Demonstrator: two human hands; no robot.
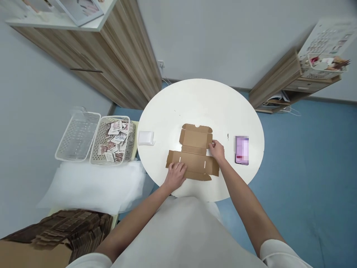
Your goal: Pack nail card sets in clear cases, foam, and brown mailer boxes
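Note:
A flat, unfolded brown cardboard box (195,159) lies on the white round table (200,98), with its side flaps spread and two narrow slots in the nearer panel. My left hand (175,175) grips its near left part, fingers bent over the panel and partly covering the front flap. At the right edge of the farther panel, my right hand (217,149) pinches the small side flap between thumb and fingers. A small white packet (145,137) rests near the table's left edge. To the right of my right hand lies a phone (241,150) with a blurred screen.
On the left stand a white basket of small printed packets (113,143) and another white basket (78,137). Nearer are a pile of translucent white sheets (95,184) and stacked brown cardboard (80,234). Wooden cabinets (122,56) stand behind left and right.

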